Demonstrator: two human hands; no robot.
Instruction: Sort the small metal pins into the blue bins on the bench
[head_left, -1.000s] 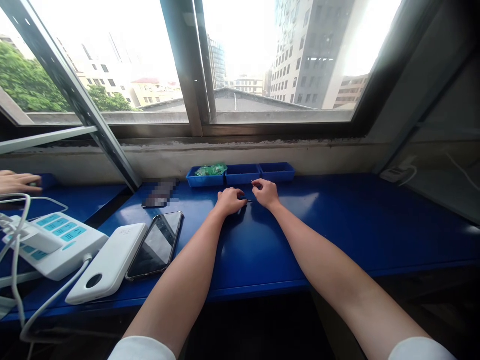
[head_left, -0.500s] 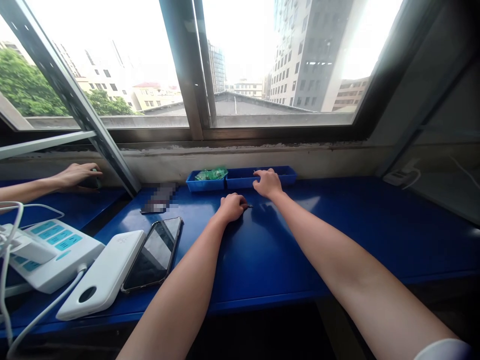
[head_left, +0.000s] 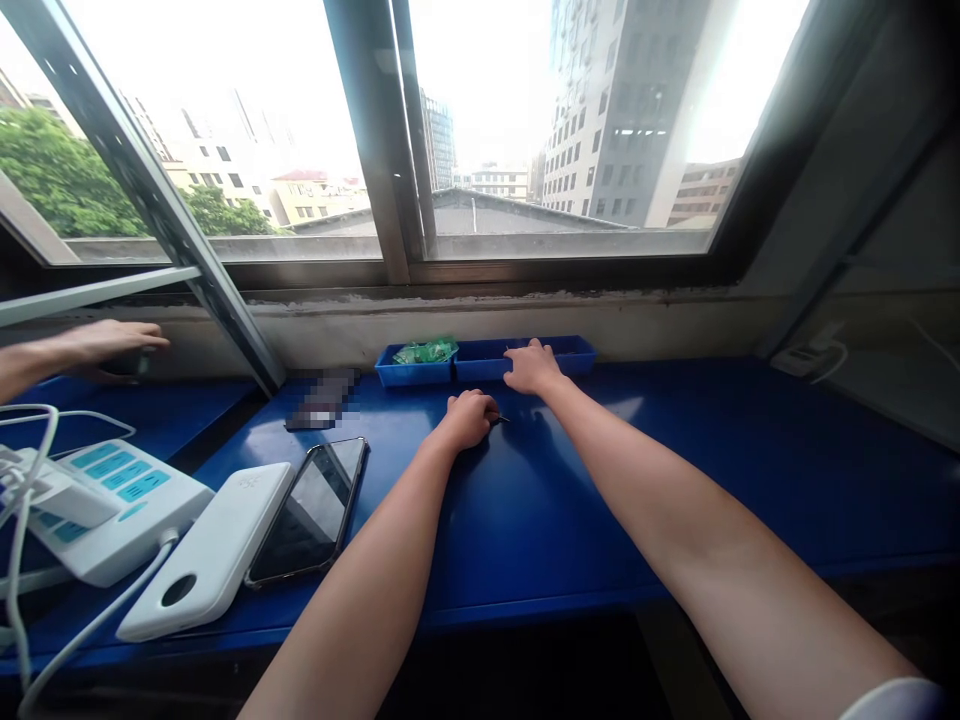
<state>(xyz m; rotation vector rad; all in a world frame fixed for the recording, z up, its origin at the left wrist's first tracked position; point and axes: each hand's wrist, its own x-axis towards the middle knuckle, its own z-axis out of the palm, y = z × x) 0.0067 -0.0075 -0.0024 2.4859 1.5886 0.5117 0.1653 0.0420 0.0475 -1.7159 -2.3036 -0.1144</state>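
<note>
1. The bare left hand (head_left: 472,418), fingers curled, holds a small, thin, dark piece (head_left: 504,419) over the glossy blue tabletop (head_left: 525,520).
2. The bare right hand (head_left: 532,367) is at the open blue plastic bins (head_left: 480,369) along the wall; whether it grips anything cannot be told.
3. Just left of these, a blue plastic box (head_left: 416,376) contains crumpled, translucent green material (head_left: 425,351).
4. A black, glass-faced smartphone (head_left: 311,510) lies beside a white, oblong power bank (head_left: 217,545).
5. Another person's hand (head_left: 112,342) shows beyond a grey, perforated metal post (head_left: 225,305).
</note>
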